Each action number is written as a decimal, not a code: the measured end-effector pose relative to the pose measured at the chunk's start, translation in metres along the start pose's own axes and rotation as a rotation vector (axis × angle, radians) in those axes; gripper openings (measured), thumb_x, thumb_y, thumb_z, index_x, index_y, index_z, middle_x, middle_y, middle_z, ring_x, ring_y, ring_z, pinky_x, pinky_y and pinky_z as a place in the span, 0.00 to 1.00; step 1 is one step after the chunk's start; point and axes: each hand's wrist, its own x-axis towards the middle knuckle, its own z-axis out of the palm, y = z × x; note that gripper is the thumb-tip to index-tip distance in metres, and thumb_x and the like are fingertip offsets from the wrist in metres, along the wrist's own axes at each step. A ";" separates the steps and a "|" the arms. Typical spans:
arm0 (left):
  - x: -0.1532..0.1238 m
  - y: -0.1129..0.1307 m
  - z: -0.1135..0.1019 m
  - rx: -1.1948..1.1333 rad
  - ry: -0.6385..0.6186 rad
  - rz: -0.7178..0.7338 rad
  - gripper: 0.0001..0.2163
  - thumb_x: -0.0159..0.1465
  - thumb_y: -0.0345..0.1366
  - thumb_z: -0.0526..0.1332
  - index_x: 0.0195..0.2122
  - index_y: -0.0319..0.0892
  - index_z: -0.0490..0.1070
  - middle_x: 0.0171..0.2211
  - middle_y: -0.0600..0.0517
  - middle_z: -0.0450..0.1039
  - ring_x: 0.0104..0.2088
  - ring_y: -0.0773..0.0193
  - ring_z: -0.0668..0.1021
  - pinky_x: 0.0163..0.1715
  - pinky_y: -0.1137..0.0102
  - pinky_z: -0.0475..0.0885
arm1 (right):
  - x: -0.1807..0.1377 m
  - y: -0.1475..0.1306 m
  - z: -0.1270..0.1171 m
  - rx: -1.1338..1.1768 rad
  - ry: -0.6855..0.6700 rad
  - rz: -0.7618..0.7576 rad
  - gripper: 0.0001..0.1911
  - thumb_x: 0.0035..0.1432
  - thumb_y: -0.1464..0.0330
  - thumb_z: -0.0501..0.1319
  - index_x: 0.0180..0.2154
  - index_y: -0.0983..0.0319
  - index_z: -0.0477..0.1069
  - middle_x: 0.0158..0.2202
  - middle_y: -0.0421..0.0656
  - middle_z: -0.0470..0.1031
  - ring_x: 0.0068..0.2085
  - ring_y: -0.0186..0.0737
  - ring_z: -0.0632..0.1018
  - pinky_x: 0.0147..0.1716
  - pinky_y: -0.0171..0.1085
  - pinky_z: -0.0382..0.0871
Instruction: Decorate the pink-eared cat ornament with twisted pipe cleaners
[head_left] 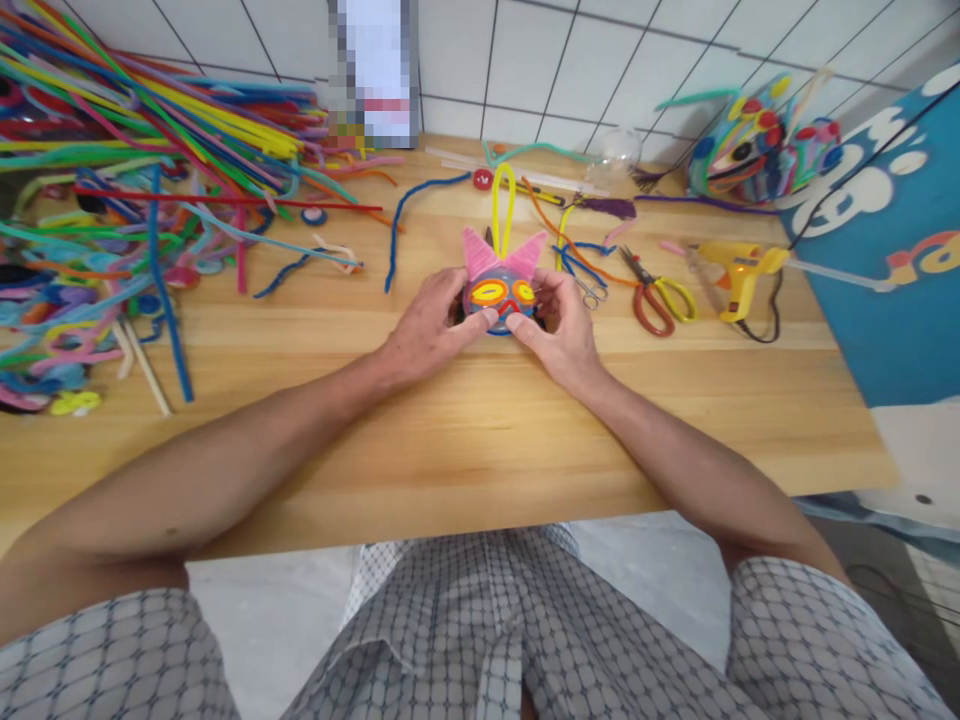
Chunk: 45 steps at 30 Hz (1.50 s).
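Near the middle of the wooden table, a small pipe-cleaner animal head (pixel 501 290) is gripped from both sides. It has pink pointed ears, yellow and orange eyes, a red mouth and a blue edge, and a yellow loop (pixel 503 210) rises above it. My left hand (pixel 435 322) holds its left side, thumb on the lower front. On the right side, my right hand (pixel 559 330) has its thumb at the mouth and its fingers curled round the edge. The back of the head is hidden.
Wire cutters with red and yellow handles (pixel 664 300) and a yellow glue gun (pixel 742 280) lie at right. Piled pipe cleaners (pixel 187 120) cover the left side. A utility knife (pixel 538 190), small scissors (pixel 589 290) and loose pipe cleaners lie behind. A colourful craft piece (pixel 757 145) stands back right.
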 end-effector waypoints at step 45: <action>-0.001 0.000 -0.001 -0.022 0.004 0.009 0.15 0.67 0.51 0.64 0.45 0.46 0.72 0.41 0.47 0.74 0.43 0.53 0.77 0.45 0.58 0.74 | 0.001 0.004 -0.002 0.088 -0.039 0.021 0.35 0.59 0.37 0.64 0.58 0.52 0.67 0.53 0.46 0.76 0.51 0.50 0.78 0.54 0.53 0.75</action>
